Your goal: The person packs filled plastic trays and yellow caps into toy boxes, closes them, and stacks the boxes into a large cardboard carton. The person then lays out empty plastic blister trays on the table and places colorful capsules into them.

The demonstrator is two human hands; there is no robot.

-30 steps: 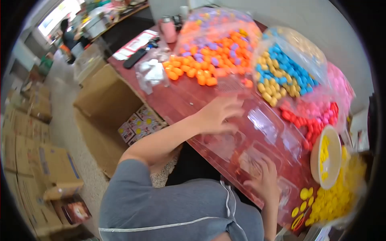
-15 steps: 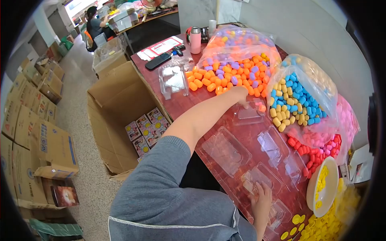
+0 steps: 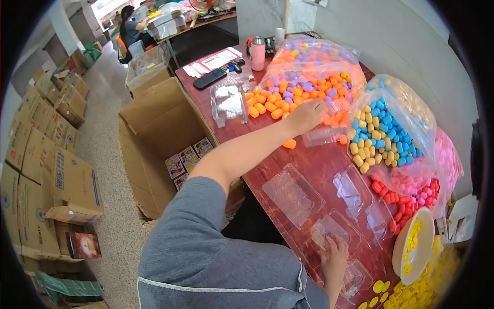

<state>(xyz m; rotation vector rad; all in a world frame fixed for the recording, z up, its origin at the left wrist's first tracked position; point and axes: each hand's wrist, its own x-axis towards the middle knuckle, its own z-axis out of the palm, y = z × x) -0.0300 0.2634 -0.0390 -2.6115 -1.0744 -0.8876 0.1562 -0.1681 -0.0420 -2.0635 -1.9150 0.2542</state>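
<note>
My left hand point(image 3: 306, 117) reaches across the table beside the orange and purple plastic capsules point(image 3: 280, 105). Its fingers are curled at a clear plastic clamshell point(image 3: 325, 137), which sits tilted under and beyond them; the hand partly hides their grip. Orange shows through clear plastic just past the fingertips. Low in the view, my right hand point(image 3: 335, 257) has bent fingers on the near edge of another clear plastic tray point(image 3: 342, 226). A loose orange capsule point(image 3: 289, 144) lies below my left wrist, and another is right of the clamshell.
More clear trays point(image 3: 293, 195) lie mid-table. Bags of blue and tan capsules point(image 3: 383, 129), red and pink pieces point(image 3: 404, 206) and a bowl point(image 3: 413, 247) with yellow discs line the right. An open carton point(image 3: 149, 108) holds printed packs. A phone point(image 3: 210, 79) and pink bottle point(image 3: 258, 54) stand behind.
My left hand has lifted slightly, and the clamshell by it has shifted upward and tilted from lying flat. A loose orange capsule now shows below the wrist. My right hand has barely moved.
</note>
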